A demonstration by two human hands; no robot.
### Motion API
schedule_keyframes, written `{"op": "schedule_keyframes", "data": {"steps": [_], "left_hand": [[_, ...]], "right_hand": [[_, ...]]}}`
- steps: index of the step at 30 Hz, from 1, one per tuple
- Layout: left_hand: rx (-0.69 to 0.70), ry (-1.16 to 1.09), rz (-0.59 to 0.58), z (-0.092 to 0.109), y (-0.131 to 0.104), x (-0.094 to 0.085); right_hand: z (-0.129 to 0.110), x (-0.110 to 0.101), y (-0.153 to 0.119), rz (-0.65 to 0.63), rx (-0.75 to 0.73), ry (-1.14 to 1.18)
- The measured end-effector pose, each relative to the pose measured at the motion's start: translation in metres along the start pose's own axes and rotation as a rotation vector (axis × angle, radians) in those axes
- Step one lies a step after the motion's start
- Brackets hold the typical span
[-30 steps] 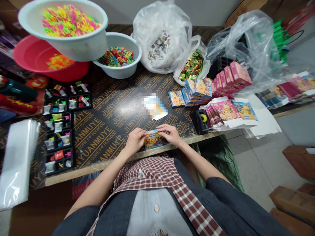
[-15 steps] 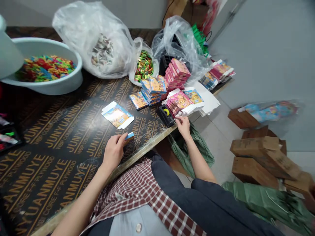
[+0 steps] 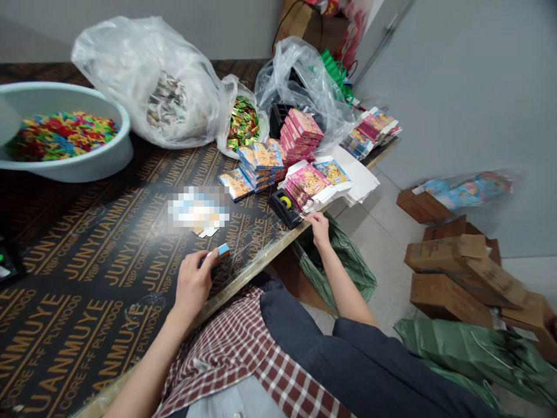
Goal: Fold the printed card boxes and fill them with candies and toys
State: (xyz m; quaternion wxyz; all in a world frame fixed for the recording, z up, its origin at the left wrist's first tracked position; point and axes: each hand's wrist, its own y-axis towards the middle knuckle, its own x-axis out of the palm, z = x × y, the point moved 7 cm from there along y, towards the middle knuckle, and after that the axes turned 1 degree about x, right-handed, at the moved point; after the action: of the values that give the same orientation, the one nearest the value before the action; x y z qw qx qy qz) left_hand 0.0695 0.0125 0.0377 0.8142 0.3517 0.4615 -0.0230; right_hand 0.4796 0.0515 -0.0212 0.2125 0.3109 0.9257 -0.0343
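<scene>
My left hand (image 3: 194, 278) rests near the table's front edge, closed on a small blue-edged box (image 3: 223, 249) set on its side. Beyond it lies a flat printed carton (image 3: 209, 231), mostly blurred out by coarse squares. At the front end of a black tape dispenser (image 3: 279, 204), which carries a yellow roll (image 3: 285, 201), the fingers of my right hand (image 3: 319, 227) are pinched together on the end of the tape. The strip itself is thin and hardly shows. Pink printed cartons (image 3: 310, 179) lie right behind the dispenser.
Stacked blue boxes (image 3: 261, 165) and pink boxes (image 3: 300, 130) stand farther back. Behind are a bag of green-gold packets (image 3: 243, 125), a large clear bag (image 3: 130, 64) and a pale basin (image 3: 87, 165) of colourful pieces. A green bag (image 3: 348, 261) hangs below the edge; cardboard boxes (image 3: 452, 296) lie right.
The view has shifted, so the table's contents sit farther left. My right hand is slightly farther from the dispenser; my left still holds the small box.
</scene>
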Motion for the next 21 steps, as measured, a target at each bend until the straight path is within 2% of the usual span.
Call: {"op": "schedule_keyframes", "data": {"steps": [4,7,11,13,14,15,16,19,21], "left_hand": [[0.003,-0.02,0.0,-0.003,0.003,0.0],[-0.013,-0.034,-0.001,-0.006,0.003,0.001],[-0.02,-0.037,0.021,-0.006,0.004,0.002],[-0.015,-0.033,0.013,-0.004,0.004,0.003],[-0.019,-0.029,0.006,-0.004,0.004,0.004],[-0.025,-0.025,-0.002,-0.003,0.005,0.004],[-0.032,-0.022,-0.007,-0.003,0.005,0.004],[-0.041,-0.045,-0.019,-0.002,0.005,0.003],[-0.044,-0.093,-0.01,-0.002,0.004,0.001]], "right_hand": [[0.019,0.002,-0.011,0.012,0.074,0.038],[0.024,0.003,-0.015,0.067,0.084,0.06],[0.017,0.001,-0.025,0.19,0.09,0.11],[0.005,0.01,-0.04,0.202,0.103,0.165],[-0.004,0.021,-0.05,0.147,0.12,0.213],[-0.014,0.038,-0.063,0.036,0.149,0.273],[-0.027,0.059,-0.078,-0.126,0.194,0.344],[-0.072,0.127,-0.14,-0.733,0.384,0.547],[-0.1,0.154,-0.177,-1.012,0.494,0.653]]}}
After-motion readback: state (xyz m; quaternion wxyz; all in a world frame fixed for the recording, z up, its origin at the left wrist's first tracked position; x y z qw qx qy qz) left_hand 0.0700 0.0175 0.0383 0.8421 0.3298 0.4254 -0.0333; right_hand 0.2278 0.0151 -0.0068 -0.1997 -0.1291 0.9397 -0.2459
